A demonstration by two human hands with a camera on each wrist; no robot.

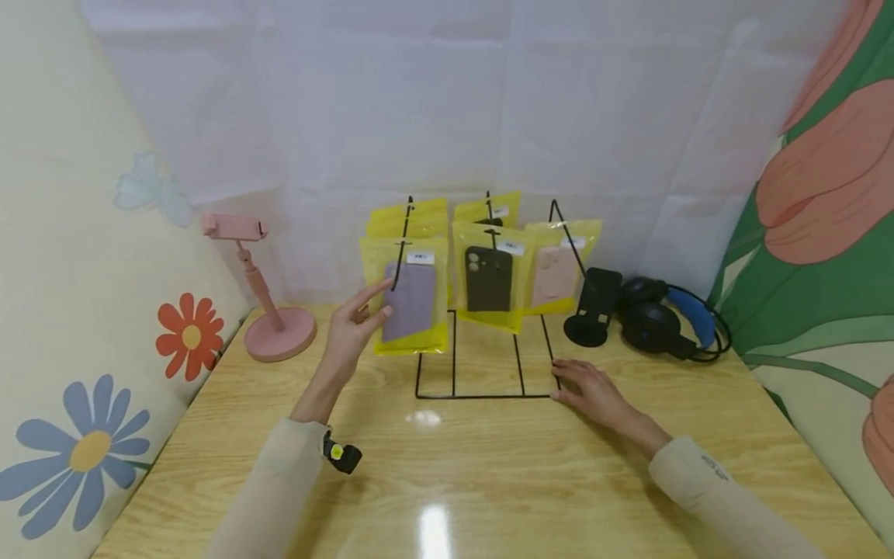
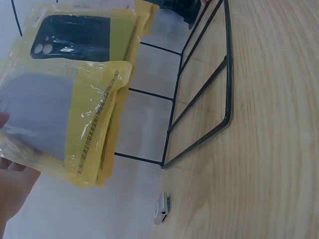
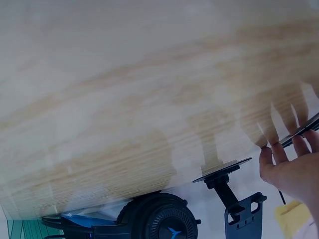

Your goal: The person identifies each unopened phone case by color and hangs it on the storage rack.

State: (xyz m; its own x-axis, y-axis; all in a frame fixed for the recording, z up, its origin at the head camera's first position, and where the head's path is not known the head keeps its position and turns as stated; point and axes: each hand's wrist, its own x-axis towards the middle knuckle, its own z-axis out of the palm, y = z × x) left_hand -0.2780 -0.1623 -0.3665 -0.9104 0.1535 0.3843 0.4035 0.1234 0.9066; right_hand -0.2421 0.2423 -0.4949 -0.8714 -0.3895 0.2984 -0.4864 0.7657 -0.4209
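A black wire display rack [image 1: 469, 397] stands on the table, with bagged phone cases hanging from its hooks. At the front left hangs a yellow-edged clear bag [image 1: 370, 264] holding a purple phone case [image 1: 412, 299]. My left hand [image 1: 352, 326] is at that bag's left side; its extended index finger and thumb touch the front near the hook tip, other fingers partly hidden. A bagged black phone case [image 1: 489, 283] hangs in the middle and a bagged pink one [image 1: 555, 279] on the right. My right hand [image 1: 594, 394] holds the front right corner of the rack's base.
A pink phone stand [image 1: 279, 334] is at the left back. Right of the rack are a black phone stand [image 1: 599, 295] and black headphones [image 1: 653, 318] with a blue headband lining. A white cloth [image 1: 335, 116] hangs behind the wooden table [image 1: 503, 481].
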